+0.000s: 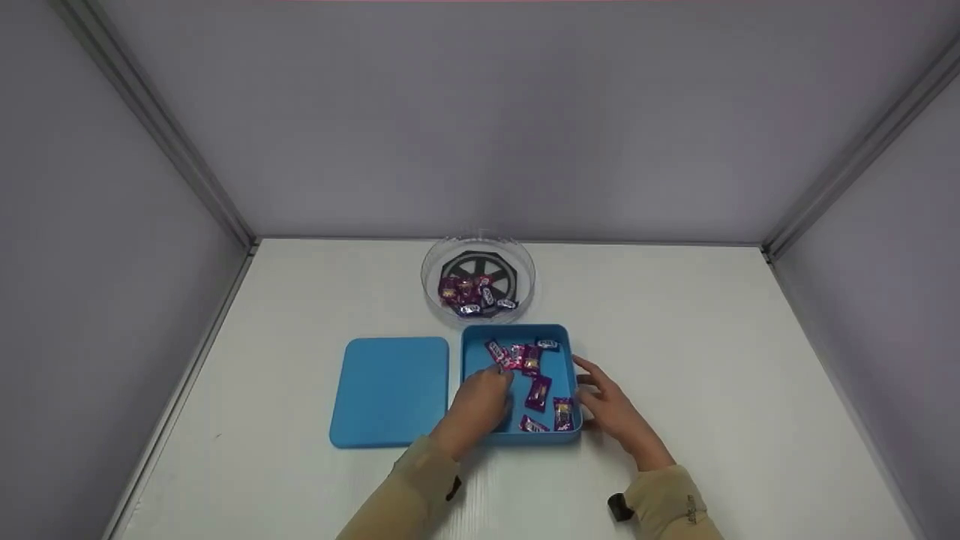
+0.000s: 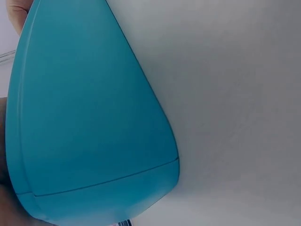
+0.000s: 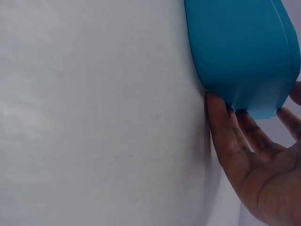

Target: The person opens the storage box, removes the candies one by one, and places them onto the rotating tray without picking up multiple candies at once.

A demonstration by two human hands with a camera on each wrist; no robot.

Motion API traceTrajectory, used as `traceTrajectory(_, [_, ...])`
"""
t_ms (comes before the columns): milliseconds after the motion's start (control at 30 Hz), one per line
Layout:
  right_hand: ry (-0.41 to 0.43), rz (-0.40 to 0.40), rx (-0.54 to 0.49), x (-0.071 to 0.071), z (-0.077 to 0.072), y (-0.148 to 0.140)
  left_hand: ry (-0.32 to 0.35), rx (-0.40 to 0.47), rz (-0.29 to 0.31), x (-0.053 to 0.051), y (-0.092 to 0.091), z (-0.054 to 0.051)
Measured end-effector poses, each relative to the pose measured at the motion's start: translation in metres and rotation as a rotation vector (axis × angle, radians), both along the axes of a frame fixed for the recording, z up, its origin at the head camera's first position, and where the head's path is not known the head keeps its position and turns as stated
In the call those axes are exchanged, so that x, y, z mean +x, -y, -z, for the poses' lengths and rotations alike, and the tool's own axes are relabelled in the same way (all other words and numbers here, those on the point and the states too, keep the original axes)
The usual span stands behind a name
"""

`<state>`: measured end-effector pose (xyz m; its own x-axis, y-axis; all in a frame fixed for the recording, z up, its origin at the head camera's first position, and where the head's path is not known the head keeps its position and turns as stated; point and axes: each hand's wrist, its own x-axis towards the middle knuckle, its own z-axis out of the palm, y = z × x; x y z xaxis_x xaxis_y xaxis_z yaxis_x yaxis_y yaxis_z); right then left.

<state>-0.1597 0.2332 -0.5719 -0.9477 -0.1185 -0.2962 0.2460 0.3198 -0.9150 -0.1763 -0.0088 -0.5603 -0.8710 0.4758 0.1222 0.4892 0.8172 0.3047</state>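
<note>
Between grey walls [image 1: 517, 120], our white worktop [image 1: 697, 337] holds a clear bowl [image 1: 526, 277], blue lid [image 1: 390, 394] and candy box [image 1: 525, 439] our extended right hand [image 1: 613, 409] touches, grip unclear for our left hand [image 1: 481, 399].

What I see is a plain white table [image 1: 712, 337], spread across the lower half of the frame, its sides running wider apart toward the bottom. A round, clear bowl [image 1: 431, 274] sits on it near the middle of the frame. Just below that, a touch right of centre, stands a blue box [image 1: 536, 438], open at the top. A flat blue lid [image 1: 390, 394] with rounded corners lies left of centre, just beside the box. Down in the lower left, the white surface shows a tiny dark mark [image 1: 217, 435].
</note>
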Motion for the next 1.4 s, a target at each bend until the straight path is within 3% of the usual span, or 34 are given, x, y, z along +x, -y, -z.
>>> traceTrajectory(200, [0.002,0.002,-0.01,0.001,0.0,0.0,-0.026,0.027,-0.01,-0.002,0.004,-0.005])
traceTrajectory(300, [0.003,-0.003,-0.018,0.001,0.0,0.0,-0.092,0.072,-0.004,-0.005,0.009,-0.008])
traceTrajectory(467, [0.006,0.001,-0.032,0.001,-0.002,-0.001,-0.197,0.186,-0.028,-0.014,0.021,-0.014])
traceTrajectory(700, [0.005,-0.007,-0.04,0.001,-0.003,-0.002,-0.202,0.384,-0.114,-0.023,0.038,-0.021])
traceTrajectory(800, [0.006,-0.003,-0.034,0.0,-0.002,-0.002,-0.167,0.468,-0.149,-0.027,0.044,-0.021])
traceTrajectory(867, [0.009,0.0,-0.024,0.0,-0.002,-0.001,-0.109,0.539,-0.186,-0.031,0.049,-0.021])
traceTrajectory(1067, [0.011,0.005,0.016,0.001,-0.001,0.001,0.054,0.757,-0.345,-0.046,0.07,-0.015])
traceTrajectory(1267, [0.012,0.013,0.015,0.002,0.0,0.001,0.113,0.834,-0.488,-0.058,0.082,-0.012])
traceTrajectory(1400, [0.01,0.015,0.015,0.002,0.001,0.001,0.131,0.847,-0.531,-0.068,0.083,-0.014])
